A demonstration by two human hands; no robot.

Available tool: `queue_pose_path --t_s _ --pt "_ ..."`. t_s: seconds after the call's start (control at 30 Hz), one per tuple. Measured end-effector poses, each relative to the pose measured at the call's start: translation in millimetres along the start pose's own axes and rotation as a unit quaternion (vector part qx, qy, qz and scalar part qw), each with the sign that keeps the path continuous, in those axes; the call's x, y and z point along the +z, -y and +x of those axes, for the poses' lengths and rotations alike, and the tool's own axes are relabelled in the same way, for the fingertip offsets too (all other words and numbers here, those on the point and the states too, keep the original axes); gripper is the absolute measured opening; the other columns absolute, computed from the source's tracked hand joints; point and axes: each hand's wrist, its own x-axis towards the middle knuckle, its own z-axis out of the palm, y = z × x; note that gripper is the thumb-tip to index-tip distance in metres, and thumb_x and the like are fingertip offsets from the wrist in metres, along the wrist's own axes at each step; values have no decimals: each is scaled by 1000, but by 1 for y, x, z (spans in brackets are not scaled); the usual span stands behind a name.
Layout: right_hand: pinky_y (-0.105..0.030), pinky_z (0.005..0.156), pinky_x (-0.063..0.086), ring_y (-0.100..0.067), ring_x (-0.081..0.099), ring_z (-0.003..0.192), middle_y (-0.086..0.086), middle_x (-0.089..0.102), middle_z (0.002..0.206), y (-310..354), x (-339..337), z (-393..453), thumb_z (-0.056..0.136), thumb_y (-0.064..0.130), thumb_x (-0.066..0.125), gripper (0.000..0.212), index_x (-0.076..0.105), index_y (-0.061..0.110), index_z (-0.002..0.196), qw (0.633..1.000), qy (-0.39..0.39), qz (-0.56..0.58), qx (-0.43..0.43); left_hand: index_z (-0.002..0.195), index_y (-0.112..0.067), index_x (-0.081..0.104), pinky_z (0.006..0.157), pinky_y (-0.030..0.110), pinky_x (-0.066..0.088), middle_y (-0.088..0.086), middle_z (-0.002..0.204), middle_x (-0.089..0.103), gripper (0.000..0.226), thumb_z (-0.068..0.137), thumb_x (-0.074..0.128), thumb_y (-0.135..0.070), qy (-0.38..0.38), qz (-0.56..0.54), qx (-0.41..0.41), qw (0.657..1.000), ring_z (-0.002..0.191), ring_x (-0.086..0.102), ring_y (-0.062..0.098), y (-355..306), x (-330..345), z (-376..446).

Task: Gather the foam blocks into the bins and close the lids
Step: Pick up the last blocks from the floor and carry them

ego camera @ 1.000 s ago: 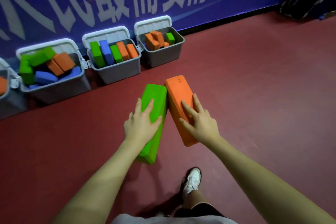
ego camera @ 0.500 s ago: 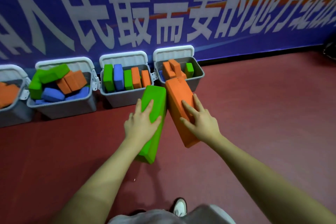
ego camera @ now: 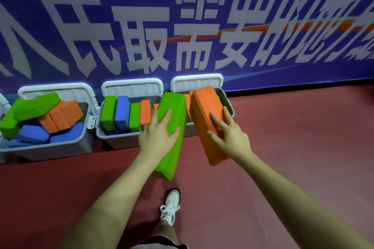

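My left hand (ego camera: 156, 134) grips a long green foam block (ego camera: 174, 107), fingers on its top face and thumb at its right edge. My right hand (ego camera: 228, 135) holds a long orange foam block (ego camera: 204, 111) the same way. Both blocks hang in the air in front of two open grey bins. The middle bin (ego camera: 119, 140) holds upright green, blue and orange blocks. The right bin (ego camera: 229, 105) is mostly hidden behind the two carried blocks. Their white lids (ego camera: 131, 88) lean open against the wall.
A third open bin (ego camera: 60, 147) on the left is heaped with green, orange and blue blocks. A blue banner (ego camera: 182, 26) with large white characters covers the wall behind the bins. Red floor (ego camera: 303, 147) stretches to the right. My white shoe (ego camera: 170, 206) is below.
I have stepped closer to the bins. Both blocks, held as before, now overlap the middle and right bins, and the bins look larger and nearer.
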Motion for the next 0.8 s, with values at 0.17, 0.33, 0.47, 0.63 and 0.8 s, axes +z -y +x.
queue_pose_path --t_s 0.17,0.33,0.47,0.63,0.8 --pt "-40 83 46 -30 43 129 6 6 162 -16 -8 113 92 51 53 60 28 45 146 998 -25 27 49 151 -40 16 96 39 43 1 161 6 67 93 44 -57 26 13 28 999 133 38 34 -19 6 119" --pt "-42 84 47 -29 42 129 6 7 162 -39 -13 191 92 50 54 59 31 44 146 995 -32 47 80 151 -40 15 97 38 42 1 161 5 66 93 43 -57 37 23 48 998 134 37 35 -49 14 212" --pt "-42 84 47 -27 41 132 6 7 162 -71 -7 236 91 49 56 59 32 45 145 994 -22 65 91 151 -40 14 98 39 42 2 161 5 66 94 42 -57 56 31 59 996 135 36 35 -78 35 274" --pt "-40 84 45 -26 37 136 8 7 162 -134 -10 303 91 49 55 59 31 45 145 994 -15 62 94 151 -40 14 99 43 42 3 161 6 67 93 43 -58 72 42 55 995 135 35 36 -122 72 347" --pt "-42 84 49 -31 45 127 9 5 162 -208 -27 384 91 52 53 61 27 48 146 995 12 51 84 151 -39 16 94 42 44 2 161 6 66 93 43 -57 69 43 23 996 130 40 36 -181 109 419"
